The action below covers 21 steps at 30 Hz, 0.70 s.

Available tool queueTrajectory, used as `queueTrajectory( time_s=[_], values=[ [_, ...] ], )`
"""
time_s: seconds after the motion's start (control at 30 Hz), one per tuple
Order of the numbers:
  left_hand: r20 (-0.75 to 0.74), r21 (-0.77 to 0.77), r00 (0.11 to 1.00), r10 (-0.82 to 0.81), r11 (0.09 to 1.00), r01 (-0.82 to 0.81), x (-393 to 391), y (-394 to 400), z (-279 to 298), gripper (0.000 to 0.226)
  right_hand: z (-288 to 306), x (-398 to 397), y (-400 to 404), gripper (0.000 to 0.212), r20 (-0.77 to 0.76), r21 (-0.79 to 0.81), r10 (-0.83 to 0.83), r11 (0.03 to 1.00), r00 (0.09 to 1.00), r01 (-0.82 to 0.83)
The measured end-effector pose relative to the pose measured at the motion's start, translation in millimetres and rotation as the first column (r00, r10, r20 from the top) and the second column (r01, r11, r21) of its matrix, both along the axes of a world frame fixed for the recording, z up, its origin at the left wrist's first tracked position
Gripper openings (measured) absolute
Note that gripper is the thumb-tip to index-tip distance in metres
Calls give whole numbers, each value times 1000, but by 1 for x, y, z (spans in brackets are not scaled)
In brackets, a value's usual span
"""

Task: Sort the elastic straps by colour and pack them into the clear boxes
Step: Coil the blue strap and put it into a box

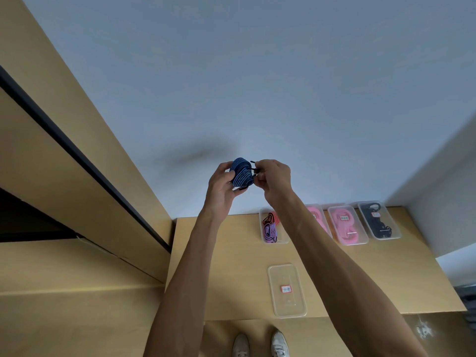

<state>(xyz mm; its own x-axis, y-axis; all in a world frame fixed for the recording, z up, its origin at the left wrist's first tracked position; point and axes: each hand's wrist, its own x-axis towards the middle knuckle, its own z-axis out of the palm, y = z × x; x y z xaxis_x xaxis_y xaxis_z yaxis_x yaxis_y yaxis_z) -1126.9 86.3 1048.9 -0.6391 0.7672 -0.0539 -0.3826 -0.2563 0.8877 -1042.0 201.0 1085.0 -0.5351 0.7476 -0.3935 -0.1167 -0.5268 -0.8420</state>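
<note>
Blue elastic strap (241, 173), coiled, dark with lighter stripes: held up in front of the pale wall (257, 73), above the far edge of the bench (226, 266). Left hand (222, 186): fingers curled round the coil's left side. Right hand (274, 176): pinching the black end piece at the coil's right.

Clear boxes, far row along the wall, left to right: box (273, 225) with a red-black strap (271, 218) and a purple strap (270, 233); box with pink straps (318, 217), partly behind the right forearm; second pink box (346, 225), labelled; box with black straps (380, 220), labelled.

Near edge of bench: one clear box (287, 291), red-bordered label, contents not discernible.

Floor: two pale shoes (260, 343).
</note>
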Motion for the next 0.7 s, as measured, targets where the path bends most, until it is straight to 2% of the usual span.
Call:
queueTrajectory(
  time_s=[0.07, 0.2, 0.3, 0.37, 0.43, 0.57, 0.63, 0.7],
  values=[
    [-116, -104, 993, 13, 994, -25, -1, 1, 0, 28, -2, 2, 3, 10, 46, 69, 9, 998, 999, -12],
    [-236, -188, 972, 4, 981, -50, 0, 4, 7, 32, -5, 2, 2, 14, 51, 99, -21, 995, 999, 16],
    [-427, -241, 902, -58, 969, -51, -1, 6, 10, 31, -5, 4, 5, 15, 41, 80, -40, 996, 998, 36],
    [-498, -234, 862, -97, 972, -26, -3, 5, 7, 43, -3, 6, 5, 15, 29, 59, -35, 998, 999, 33],
    [-443, -208, 892, -84, 978, -11, -5, 3, 5, 51, -1, 7, 6, 13, 3, 11, -20, 1000, 1000, 20],
    [-330, -152, 942, -62, 988, 12, -4, -1, 1, 46, 5, 7, 11, 10, -4, -129, 41, 991, 999, -41],
    [-272, -140, 959, -73, 990, 35, -5, -2, -4, 50, 6, 9, 13, 6, 26, -91, 104, 991, 994, -101],
    [-181, -81, 980, -77, 995, 63, -6, -4, -7, 58, 5, 12, 14, 1, 74, 41, 197, 979, 978, -200]
  ],
)
